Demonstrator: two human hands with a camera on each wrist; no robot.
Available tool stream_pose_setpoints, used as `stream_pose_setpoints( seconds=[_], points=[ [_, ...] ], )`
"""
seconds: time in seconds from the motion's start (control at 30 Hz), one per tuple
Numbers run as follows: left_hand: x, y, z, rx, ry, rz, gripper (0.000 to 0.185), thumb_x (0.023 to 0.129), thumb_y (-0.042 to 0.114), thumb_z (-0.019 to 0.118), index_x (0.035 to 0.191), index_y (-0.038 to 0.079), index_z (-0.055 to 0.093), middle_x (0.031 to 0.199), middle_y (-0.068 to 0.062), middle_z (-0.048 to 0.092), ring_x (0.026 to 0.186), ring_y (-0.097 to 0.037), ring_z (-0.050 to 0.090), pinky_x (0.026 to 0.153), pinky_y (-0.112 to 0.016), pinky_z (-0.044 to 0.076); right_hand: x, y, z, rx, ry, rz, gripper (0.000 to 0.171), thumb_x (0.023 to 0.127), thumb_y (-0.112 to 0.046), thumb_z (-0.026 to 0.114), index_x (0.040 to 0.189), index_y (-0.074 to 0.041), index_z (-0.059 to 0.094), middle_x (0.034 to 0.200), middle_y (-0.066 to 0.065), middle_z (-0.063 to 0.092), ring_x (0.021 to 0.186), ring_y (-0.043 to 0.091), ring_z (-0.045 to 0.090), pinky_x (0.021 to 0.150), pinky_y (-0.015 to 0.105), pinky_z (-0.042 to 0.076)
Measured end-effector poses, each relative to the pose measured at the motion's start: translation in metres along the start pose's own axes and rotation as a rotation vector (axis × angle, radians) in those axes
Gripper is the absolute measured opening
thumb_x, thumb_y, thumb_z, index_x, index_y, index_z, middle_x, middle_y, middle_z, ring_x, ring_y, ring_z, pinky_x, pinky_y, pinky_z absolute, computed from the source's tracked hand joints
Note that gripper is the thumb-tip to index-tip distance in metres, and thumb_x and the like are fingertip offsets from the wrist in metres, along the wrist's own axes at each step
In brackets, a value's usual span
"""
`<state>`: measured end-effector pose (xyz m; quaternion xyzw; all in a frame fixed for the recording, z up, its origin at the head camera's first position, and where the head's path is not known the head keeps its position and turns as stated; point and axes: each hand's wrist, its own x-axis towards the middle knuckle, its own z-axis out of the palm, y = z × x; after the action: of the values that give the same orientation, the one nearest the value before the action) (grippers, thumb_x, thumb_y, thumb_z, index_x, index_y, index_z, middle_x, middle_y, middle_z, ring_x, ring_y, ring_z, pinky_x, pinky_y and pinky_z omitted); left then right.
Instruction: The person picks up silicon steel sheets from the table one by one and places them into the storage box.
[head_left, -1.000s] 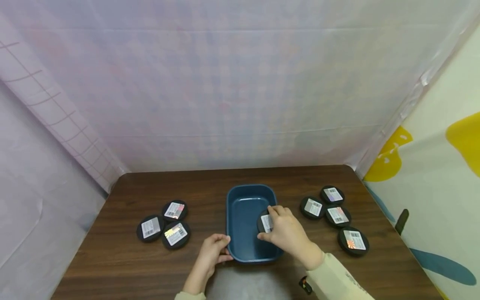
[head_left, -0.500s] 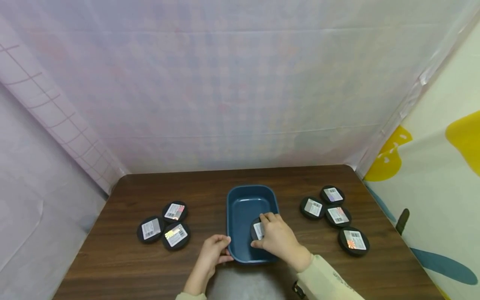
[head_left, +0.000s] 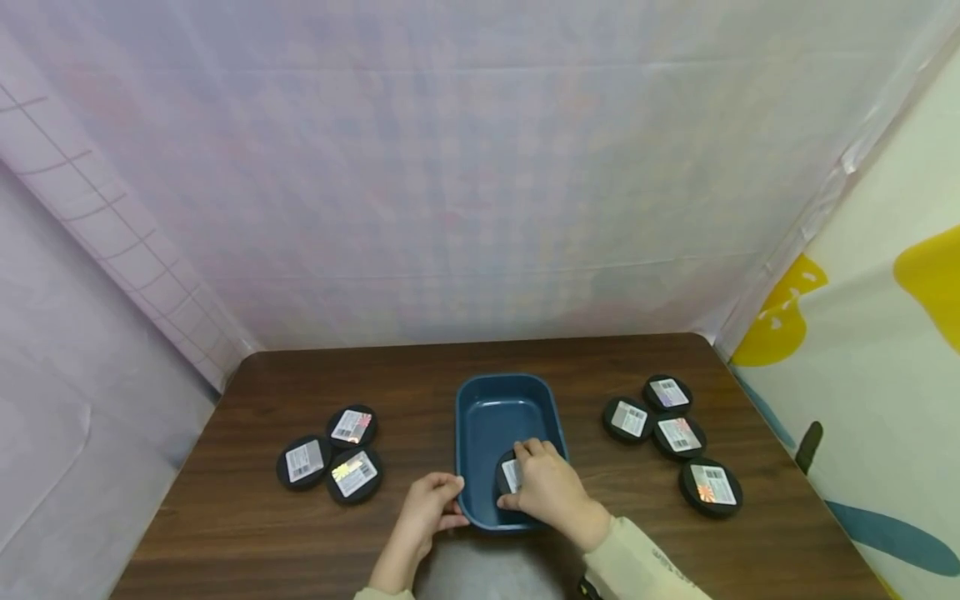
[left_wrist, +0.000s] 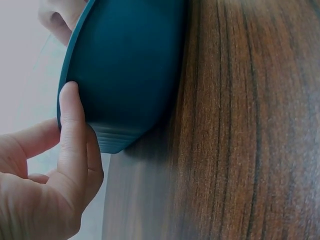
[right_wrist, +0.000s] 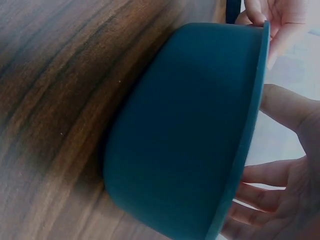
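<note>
The right hand reaches down inside the blue tub, fingers curled round a black disc with a white label, low by the near wall. The left hand pinches the tub's near left corner, steadying it. Judging by this, a disc is being set into the tub; letting go cleanly looks like the next need. Three discs lie left of the left hand, four right of the right hand. Whether the held disc touches the floor is hidden.
</note>
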<state>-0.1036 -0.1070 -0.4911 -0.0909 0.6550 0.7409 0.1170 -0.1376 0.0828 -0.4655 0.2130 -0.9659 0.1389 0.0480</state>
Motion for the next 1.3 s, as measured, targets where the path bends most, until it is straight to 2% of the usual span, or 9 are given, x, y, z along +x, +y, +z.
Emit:
stream_pose_setpoints(
  seconds=[0.33, 0.9, 1.3],
  points=[
    [0.000, 0.001, 0.001, -0.014, 0.003, -0.008, 0.028, 0.091, 0.008, 0.054, 0.105, -0.016, 0.048, 0.074, -0.007, 0.050, 0.061, -0.012, 0.051, 0.055, -0.027, 0.057, -0.001, 0.000, 0.007, -0.001, -0.031, -0.011, 0.083, 0.058, -0.048, 0.083, 0.114, 0.009, 0.059, 0.105, 0.019, 0.060, 0.092, 0.031, 0.056, 0.080, 0.041, 0.053],
    [-0.002, -0.002, 0.001, -0.036, 0.001, -0.016, 0.026, 0.091, 0.008, 0.054, 0.104, -0.015, 0.049, 0.073, -0.006, 0.050, 0.061, -0.012, 0.050, 0.055, -0.027, 0.056, -0.006, -0.001, 0.021, -0.051, -0.018, -0.048, 0.082, 0.056, -0.048, 0.083, 0.110, 0.009, 0.061, 0.098, 0.017, 0.061, 0.085, 0.029, 0.056, 0.074, 0.037, 0.053],
    [0.003, -0.004, -0.001, -0.036, 0.000, -0.017, 0.027, 0.092, 0.008, 0.053, 0.105, -0.016, 0.049, 0.073, -0.006, 0.050, 0.061, -0.013, 0.050, 0.054, -0.027, 0.056, -0.002, 0.001, 0.027, -0.071, -0.006, -0.061, 0.081, 0.055, -0.051, 0.082, 0.108, 0.008, 0.062, 0.096, 0.015, 0.060, 0.081, 0.027, 0.055, 0.071, 0.035, 0.052]
  ],
)
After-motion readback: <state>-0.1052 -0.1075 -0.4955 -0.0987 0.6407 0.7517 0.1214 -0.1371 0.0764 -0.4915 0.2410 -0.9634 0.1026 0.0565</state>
